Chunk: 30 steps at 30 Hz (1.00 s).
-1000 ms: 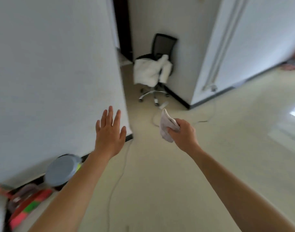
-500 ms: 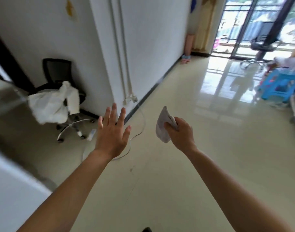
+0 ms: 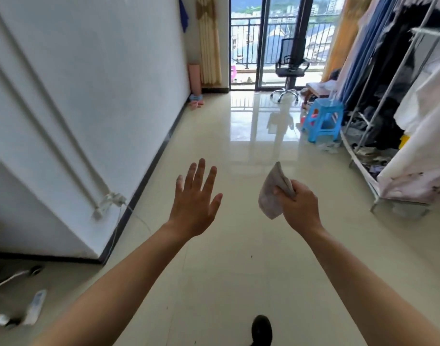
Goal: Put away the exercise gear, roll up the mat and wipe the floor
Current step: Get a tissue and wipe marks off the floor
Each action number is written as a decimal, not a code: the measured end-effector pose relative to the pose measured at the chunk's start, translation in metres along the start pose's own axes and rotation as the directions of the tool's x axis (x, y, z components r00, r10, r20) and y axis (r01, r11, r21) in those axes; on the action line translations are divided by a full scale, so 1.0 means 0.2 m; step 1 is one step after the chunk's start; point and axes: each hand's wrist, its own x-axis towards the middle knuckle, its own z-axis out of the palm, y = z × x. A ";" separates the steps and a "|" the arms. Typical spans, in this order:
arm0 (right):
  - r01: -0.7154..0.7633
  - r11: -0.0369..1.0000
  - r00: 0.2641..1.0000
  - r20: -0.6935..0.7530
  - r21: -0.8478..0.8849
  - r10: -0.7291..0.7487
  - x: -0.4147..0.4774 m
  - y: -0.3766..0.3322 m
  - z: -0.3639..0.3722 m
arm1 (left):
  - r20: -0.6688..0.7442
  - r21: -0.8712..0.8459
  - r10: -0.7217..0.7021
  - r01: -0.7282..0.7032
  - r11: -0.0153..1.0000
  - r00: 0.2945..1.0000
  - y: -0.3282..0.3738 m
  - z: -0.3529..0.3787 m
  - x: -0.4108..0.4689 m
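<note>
Right of centre in the frame, the right hand grips a pale cloth, which sticks out above and below the fingers. The left hand, at centre, is empty, its fingers spread. The cloth looks light, soft and limp, and would likely wipe better bunched in the palm. The floor is glossy pale tile, probably slick. A pink roll, perhaps the mat, stands at upper centre. A stool and a rack line the right.

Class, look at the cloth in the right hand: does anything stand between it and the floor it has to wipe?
Nothing visible does. The right hand grips the cloth in the air above open floor; the blue stool and clothes rack stand well off to the right.
</note>
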 end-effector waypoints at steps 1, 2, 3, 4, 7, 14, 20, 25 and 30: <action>-0.017 1.000 1.000 -0.007 0.009 0.017 0.14 0.06 0.03 | 0.009 0.002 0.003 -0.003 1.000 1.000 0.00 0.07 0.15; -0.031 0.999 0.999 -0.004 0.019 0.031 0.29 0.11 0.07 | 0.026 0.005 0.000 0.000 1.000 1.000 0.01 0.13 0.30; -0.038 0.999 0.999 0.007 0.026 0.038 0.43 0.15 0.10 | 0.047 0.009 -0.012 0.011 1.000 0.999 0.01 0.19 0.45; -0.042 0.999 0.999 0.023 0.028 0.041 0.59 0.18 0.14 | 0.065 0.005 -0.027 0.027 1.000 0.997 0.00 0.23 0.60; -0.032 0.999 0.997 0.075 0.017 0.031 1.05 0.20 0.23 | 0.089 -0.021 -0.071 0.073 0.997 0.993 -0.04 0.32 1.02; 0.005 0.999 0.990 0.142 0.047 -0.011 2.05 0.08 0.58 | 0.016 -0.033 -0.129 0.130 0.991 0.991 -0.34 0.46 1.87; 0.055 0.998 0.982 0.177 0.027 -0.058 2.90 0.13 1.05 | 0.008 -0.050 -0.202 0.203 0.978 0.979 -0.73 0.80 2.71; -0.033 0.999 0.991 0.130 0.007 0.032 3.61 0.13 1.27 | 0.053 -0.076 -0.156 0.160 0.984 0.986 -0.95 0.98 3.51; -0.108 0.994 0.993 0.051 0.006 0.108 4.28 0.21 1.33 | 0.084 -0.085 -0.075 0.082 0.993 0.994 -1.03 1.11 4.30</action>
